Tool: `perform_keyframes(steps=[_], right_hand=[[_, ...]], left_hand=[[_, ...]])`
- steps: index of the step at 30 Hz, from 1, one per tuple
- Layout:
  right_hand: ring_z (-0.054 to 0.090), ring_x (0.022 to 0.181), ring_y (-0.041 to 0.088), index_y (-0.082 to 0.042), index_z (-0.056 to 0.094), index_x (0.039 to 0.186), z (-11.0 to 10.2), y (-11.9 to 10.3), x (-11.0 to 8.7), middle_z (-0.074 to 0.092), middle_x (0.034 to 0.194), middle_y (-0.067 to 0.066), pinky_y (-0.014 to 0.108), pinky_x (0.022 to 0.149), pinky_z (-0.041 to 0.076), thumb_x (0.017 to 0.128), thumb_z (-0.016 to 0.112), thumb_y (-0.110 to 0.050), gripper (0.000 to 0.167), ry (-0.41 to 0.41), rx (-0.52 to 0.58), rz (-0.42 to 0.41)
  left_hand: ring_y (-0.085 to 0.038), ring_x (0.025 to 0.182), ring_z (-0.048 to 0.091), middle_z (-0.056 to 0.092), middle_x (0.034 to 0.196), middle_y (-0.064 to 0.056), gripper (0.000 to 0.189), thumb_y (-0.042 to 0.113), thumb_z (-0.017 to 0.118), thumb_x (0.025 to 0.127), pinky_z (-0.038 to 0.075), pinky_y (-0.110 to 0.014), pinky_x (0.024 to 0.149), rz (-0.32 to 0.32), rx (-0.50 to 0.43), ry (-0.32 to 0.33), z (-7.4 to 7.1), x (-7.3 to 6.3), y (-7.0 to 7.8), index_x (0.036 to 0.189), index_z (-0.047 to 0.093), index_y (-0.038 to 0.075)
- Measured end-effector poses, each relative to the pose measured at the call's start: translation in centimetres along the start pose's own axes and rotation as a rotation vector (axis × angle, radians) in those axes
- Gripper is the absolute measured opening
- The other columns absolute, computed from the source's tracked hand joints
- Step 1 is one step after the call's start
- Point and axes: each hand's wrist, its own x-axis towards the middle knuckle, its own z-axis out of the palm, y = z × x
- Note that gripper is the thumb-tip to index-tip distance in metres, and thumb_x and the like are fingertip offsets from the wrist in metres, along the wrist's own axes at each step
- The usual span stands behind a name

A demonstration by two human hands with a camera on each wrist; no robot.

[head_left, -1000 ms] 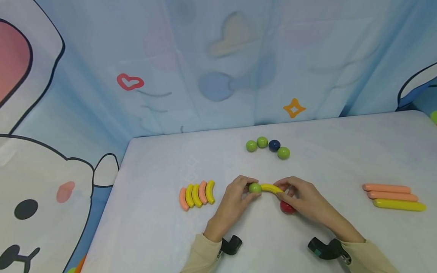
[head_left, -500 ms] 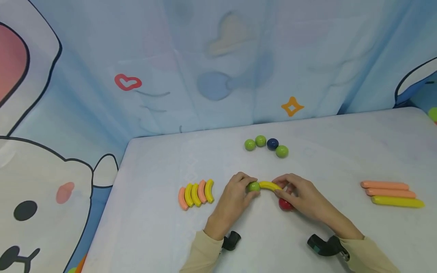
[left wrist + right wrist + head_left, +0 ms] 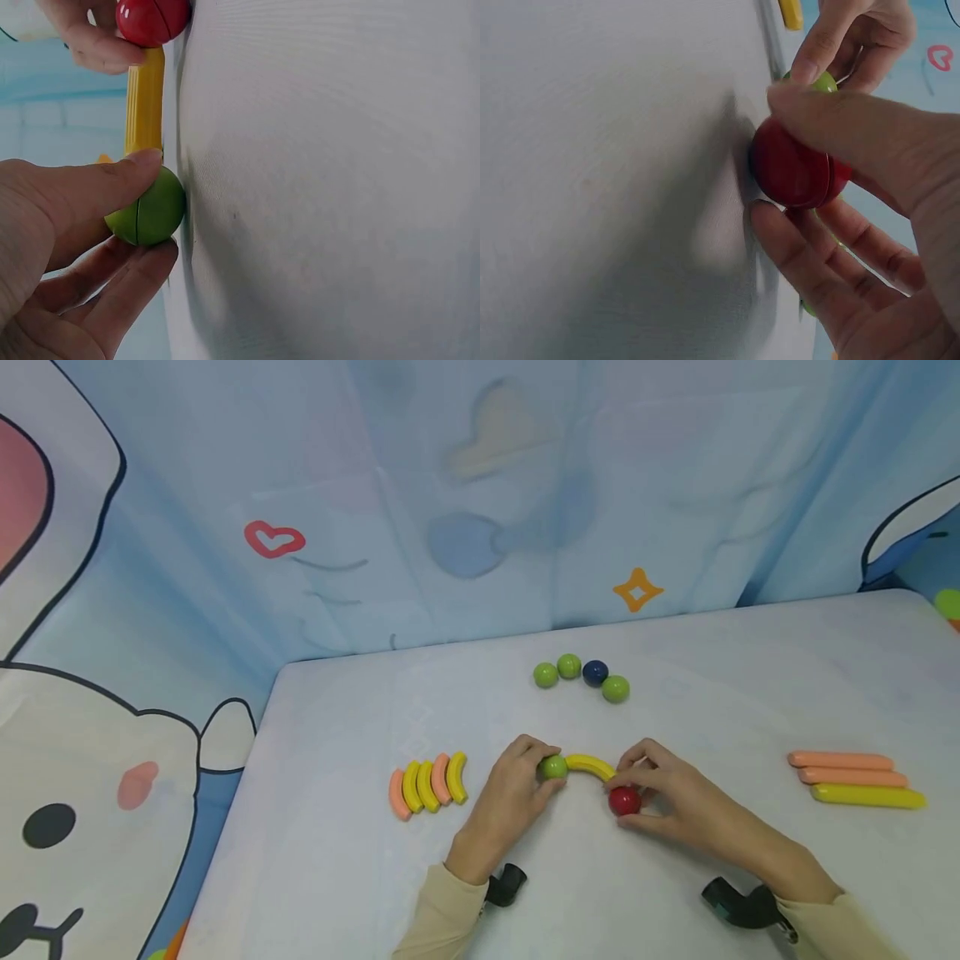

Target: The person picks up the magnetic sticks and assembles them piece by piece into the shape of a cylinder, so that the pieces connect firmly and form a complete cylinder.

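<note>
Between thumb and fingers, my left hand (image 3: 513, 793) pinches a green ball (image 3: 553, 767) on the white table. A curved yellow stick (image 3: 590, 765) runs from that ball to a red ball (image 3: 624, 801). My right hand (image 3: 678, 793) has its thumb and fingers around the red ball. In the left wrist view, the yellow piece (image 3: 145, 105) bridges the green ball (image 3: 154, 210) and the red ball (image 3: 154, 19). From the right wrist, the red ball (image 3: 799, 165) shows a seam, and the thumb covers part of it.
Several short curved pieces (image 3: 427, 785), yellow and orange, lie in a row at left. Behind the hands are green balls (image 3: 616, 688) and a dark blue ball (image 3: 596, 673). Long orange sticks (image 3: 851, 776) and a yellow stick (image 3: 868, 796) lie at right. A printed curtain (image 3: 495, 502) hangs behind the table.
My right hand has let go of the curved yellow stick's end and taken hold of the red ball, which now meets that end. My left hand still pinches the green ball.
</note>
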Motion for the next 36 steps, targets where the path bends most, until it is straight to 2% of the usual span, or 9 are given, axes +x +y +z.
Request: perform_keyframes(steps=[5,10,13,19,27,32,36], right_hand=[[0.061,0.091,0.013,-0.010,0.080,0.109,0.0,-0.2,-0.4,0.060,0.106,-0.001,0.031,0.078,0.061,0.073,0.096,-0.009,0.040,0.025,-0.100,-0.013],[0.065,0.090,0.016,-0.010,0.080,0.109,0.2,-0.4,-0.6,0.065,0.104,-0.001,0.035,0.077,0.062,0.072,0.096,-0.009,0.040,0.066,-0.130,-0.022],[0.065,0.089,0.015,-0.011,0.079,0.108,0.3,-0.5,-0.8,0.066,0.104,-0.001,0.035,0.076,0.062,0.070,0.097,-0.006,0.042,0.097,-0.126,-0.020],[0.063,0.087,0.012,-0.013,0.075,0.106,0.6,-0.6,-0.9,0.063,0.104,-0.002,0.029,0.075,0.061,0.067,0.098,-0.004,0.047,0.120,-0.107,-0.006],[0.064,0.090,0.012,-0.011,0.078,0.111,-0.4,-0.9,-1.0,0.067,0.105,-0.003,0.036,0.080,0.062,0.075,0.094,-0.007,0.040,0.029,-0.108,0.063],[0.066,0.089,0.013,-0.012,0.078,0.110,-0.2,-0.6,-1.1,0.070,0.105,-0.002,0.037,0.079,0.063,0.073,0.095,-0.006,0.041,0.063,-0.103,0.047],[0.068,0.087,0.014,-0.013,0.078,0.107,0.1,-0.5,-1.3,0.070,0.104,-0.001,0.035,0.076,0.063,0.070,0.096,-0.003,0.043,0.123,-0.092,0.020]], left_hand=[[-0.014,0.102,0.065,0.067,0.114,-0.007,0.037,0.014,0.086,0.089,0.052,-0.017,0.094,-0.010,0.012,0.000,-0.1,0.2,0.0,0.121,0.074,0.000],[-0.014,0.103,0.065,0.067,0.114,-0.006,0.038,0.015,0.086,0.089,0.053,-0.019,0.094,-0.052,-0.022,-0.013,-0.3,0.3,0.0,0.122,0.074,0.002],[-0.014,0.103,0.066,0.067,0.114,-0.007,0.038,0.014,0.085,0.089,0.053,-0.019,0.094,-0.073,-0.064,-0.027,-0.3,0.3,0.0,0.123,0.074,0.001],[-0.012,0.100,0.066,0.068,0.112,-0.007,0.037,0.012,0.086,0.087,0.053,-0.017,0.091,-0.065,-0.106,-0.017,0.0,0.2,-0.1,0.121,0.075,0.000],[-0.010,0.092,0.062,0.066,0.107,-0.003,0.037,0.015,0.086,0.088,0.051,-0.014,0.085,-0.021,-0.048,-0.036,0.1,0.4,-0.3,0.121,0.075,0.004],[-0.009,0.088,0.059,0.066,0.106,-0.003,0.036,0.014,0.085,0.089,0.050,-0.013,0.079,-0.038,-0.131,-0.038,0.1,0.3,-0.4,0.122,0.075,0.003],[-0.008,0.090,0.059,0.068,0.108,-0.005,0.036,0.013,0.084,0.089,0.051,-0.014,0.081,-0.056,-0.178,-0.030,0.2,0.4,-0.6,0.122,0.074,0.002]])
